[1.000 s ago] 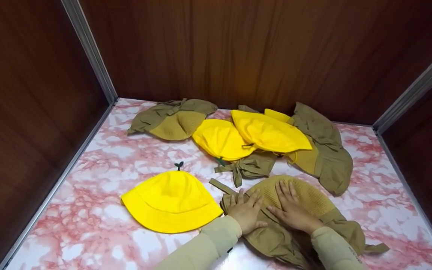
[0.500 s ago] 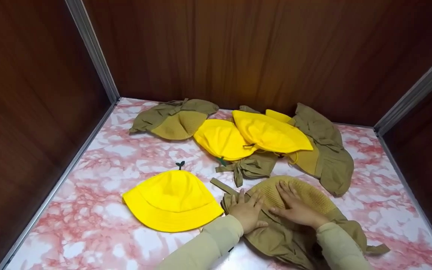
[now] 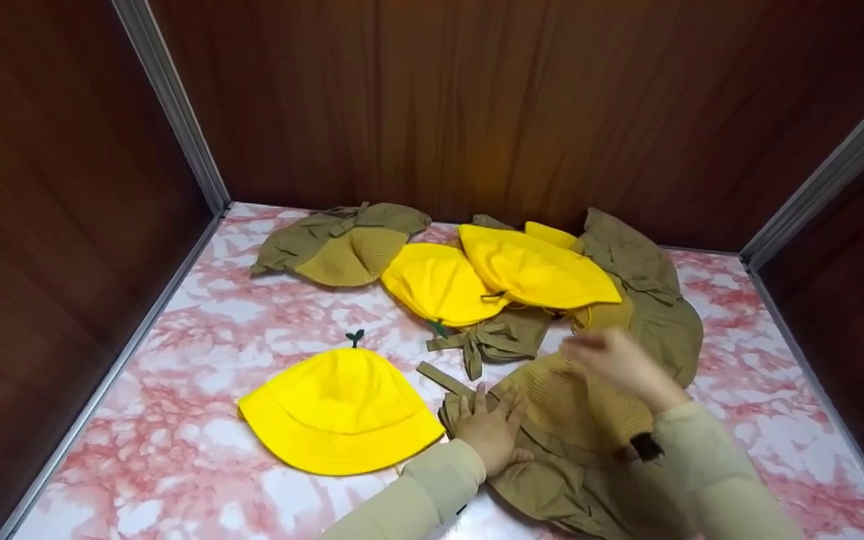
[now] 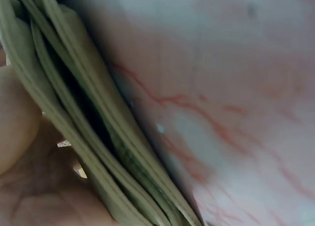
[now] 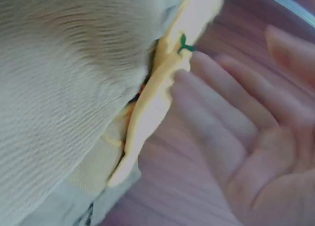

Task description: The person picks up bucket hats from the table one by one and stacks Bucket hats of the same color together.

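Observation:
A khaki sun hat with a woven crown (image 3: 552, 397) lies in front, its cloth flap bunched toward the near edge. My left hand (image 3: 488, 435) rests with fingers spread on the left side of its cloth; folded cloth layers (image 4: 108, 137) show beside the palm (image 4: 54, 196) in the left wrist view. Raised over the crown, my right hand (image 3: 619, 364) is blurred in the head view; the right wrist view shows this hand (image 5: 246, 122) with extended fingers and nothing held, near the woven crown (image 5: 59, 88). To the left lies a yellow bucket hat (image 3: 342, 412) with a green sprout on top.
Behind are more hats: a khaki one (image 3: 349, 255) at back left, two overlapping yellow ones (image 3: 443, 285) (image 3: 537, 270) in the middle, and a khaki one (image 3: 649, 300) at right. Dark wood-grain panels (image 3: 439, 112) enclose the marbled pink and white table (image 3: 199, 390).
My right hand has lifted off the woven crown and moved up and to the right. The hat's right-hand cloth has shifted and a dark patch shows beside my sleeve. My left hand stays in place.

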A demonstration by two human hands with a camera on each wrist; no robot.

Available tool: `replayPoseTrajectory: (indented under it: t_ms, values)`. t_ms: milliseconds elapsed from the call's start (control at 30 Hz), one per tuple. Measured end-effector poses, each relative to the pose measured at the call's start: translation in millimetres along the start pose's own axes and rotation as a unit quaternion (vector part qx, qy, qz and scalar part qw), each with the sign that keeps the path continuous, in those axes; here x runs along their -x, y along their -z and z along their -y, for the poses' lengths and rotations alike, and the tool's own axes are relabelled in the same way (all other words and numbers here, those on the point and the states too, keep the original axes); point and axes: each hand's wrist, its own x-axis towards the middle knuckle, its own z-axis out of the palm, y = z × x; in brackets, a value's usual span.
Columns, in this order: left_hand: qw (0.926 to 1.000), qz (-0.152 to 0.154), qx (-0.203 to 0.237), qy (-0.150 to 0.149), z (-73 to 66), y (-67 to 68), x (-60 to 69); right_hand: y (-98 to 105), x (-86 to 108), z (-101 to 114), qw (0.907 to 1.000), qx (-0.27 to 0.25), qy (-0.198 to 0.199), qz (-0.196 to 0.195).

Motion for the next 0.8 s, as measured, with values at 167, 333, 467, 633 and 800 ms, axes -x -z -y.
replayPoseTrajectory:
  t_ms: [167, 333, 467, 633, 800]
  values:
    - [1.0000, -0.001, -0.004, 0.000, 1.4, 0.0, -0.1, 9.3, -35.9, 2.0, 0.9581, -0.281, -0.041, -0.040]
    - [0.9999, 0.015, 0.001, 0.000, 0.4, 0.4, -0.3, 12.2, -67.4, -17.8, 0.8233, -0.549, -0.138, -0.037]
    - [0.9998, 0.019, 0.002, 0.004, 0.6, -0.6, -0.3, 5.2, -86.3, -35.5, 0.7171, -0.663, -0.211, -0.045]
    - [0.9999, 0.015, -0.003, 0.005, 0.7, -1.8, -1.0, -4.9, -98.1, -45.2, 0.6865, -0.674, -0.262, -0.077]
    - [0.9999, 0.016, 0.002, 0.004, -0.2, -3.0, -0.7, -9.4, -101.4, -47.9, 0.7245, -0.626, -0.279, -0.074]
